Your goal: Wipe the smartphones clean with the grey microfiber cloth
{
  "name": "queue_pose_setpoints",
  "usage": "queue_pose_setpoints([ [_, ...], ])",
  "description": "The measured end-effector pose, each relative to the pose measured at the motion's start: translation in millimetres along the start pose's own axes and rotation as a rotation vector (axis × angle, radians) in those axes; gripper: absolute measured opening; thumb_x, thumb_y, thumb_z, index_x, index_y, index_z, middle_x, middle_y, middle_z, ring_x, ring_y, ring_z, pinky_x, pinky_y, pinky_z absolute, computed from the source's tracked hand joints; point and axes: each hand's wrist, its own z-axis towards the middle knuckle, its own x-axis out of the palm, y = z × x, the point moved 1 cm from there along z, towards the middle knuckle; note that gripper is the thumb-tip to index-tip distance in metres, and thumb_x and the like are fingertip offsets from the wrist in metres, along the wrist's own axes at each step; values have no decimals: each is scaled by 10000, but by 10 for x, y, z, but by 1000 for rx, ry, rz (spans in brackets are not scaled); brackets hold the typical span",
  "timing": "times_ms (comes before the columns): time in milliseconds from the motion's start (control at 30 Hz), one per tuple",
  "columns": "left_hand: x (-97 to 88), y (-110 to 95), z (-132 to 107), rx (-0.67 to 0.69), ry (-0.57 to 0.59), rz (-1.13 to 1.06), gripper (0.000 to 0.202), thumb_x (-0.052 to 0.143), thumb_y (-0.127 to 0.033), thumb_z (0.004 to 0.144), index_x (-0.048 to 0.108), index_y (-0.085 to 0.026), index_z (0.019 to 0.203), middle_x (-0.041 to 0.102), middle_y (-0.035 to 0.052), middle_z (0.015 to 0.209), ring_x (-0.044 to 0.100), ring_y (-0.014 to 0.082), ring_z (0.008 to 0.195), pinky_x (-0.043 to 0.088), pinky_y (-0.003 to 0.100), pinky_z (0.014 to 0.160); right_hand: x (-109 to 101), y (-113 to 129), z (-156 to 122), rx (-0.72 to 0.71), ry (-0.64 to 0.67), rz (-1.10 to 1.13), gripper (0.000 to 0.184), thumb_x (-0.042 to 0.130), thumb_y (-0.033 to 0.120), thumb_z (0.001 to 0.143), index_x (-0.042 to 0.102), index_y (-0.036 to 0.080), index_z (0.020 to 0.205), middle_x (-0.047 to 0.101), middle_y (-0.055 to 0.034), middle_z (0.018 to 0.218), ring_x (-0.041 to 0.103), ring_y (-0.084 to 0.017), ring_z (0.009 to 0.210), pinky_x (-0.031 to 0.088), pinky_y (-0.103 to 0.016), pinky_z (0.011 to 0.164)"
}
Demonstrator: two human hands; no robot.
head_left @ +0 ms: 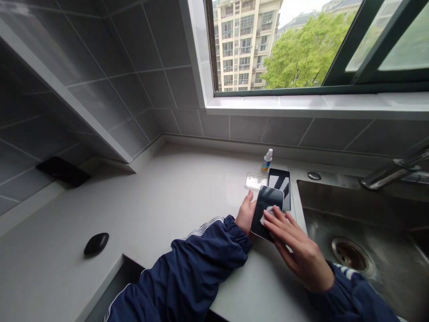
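My left hand (246, 213) grips a dark-screened smartphone (268, 201) along its left side, screen facing up, held above the counter. Pressed on the lower middle of that screen is a small whitish cloth (264, 218), under the fingers of my right hand (298, 243). The fingers cover most of the cloth. Just behind the held phone lies another dark-screened device (284, 180), partly hidden by it. Beside that are a clear phone case (255, 180) and a small white-capped spray bottle (267, 161), standing upright.
To the right is a steel sink (330, 203) with a faucet (385, 175) over it. A black mouse-like object (96, 244) rests on the pale counter (187, 188) at left. Farther left, a flat black object (63, 171) leans near the wall. A window sill (301, 102) runs behind.
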Motion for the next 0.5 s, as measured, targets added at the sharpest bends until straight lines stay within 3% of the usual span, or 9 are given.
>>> queue_pose_setpoints([
  [133,26,-9,17,62,-9,43,789,170,-634,971,619,-82,1311,750,174,922,708,334,998,534,469,919,52,-27,8,-86,127,-191,588,544,201,969,382,232,1533,460,-98,1532,317,-326,1479,248,-612,1213],
  [267,9,-12,36,122,-68,80,755,142,-563,1009,626,-53,1284,751,187,956,722,303,962,538,422,902,58,-5,21,-141,194,-233,638,567,232,963,330,195,1555,445,-115,1540,265,-337,1497,273,-612,1203],
  [400,-52,-79,38,169,-124,134,713,249,-594,998,645,-52,1239,757,177,896,734,280,878,551,380,847,83,-17,4,-187,212,-184,603,489,109,970,346,209,1547,462,-99,1532,258,-307,1502,312,-582,1199],
  [500,-81,-169,24,186,-170,200,731,265,-622,979,667,-49,1187,751,170,806,727,266,728,563,369,721,64,-31,-12,-209,178,-80,618,386,-2,959,373,223,1534,485,-93,1518,351,-271,1469,408,-519,1171],
])
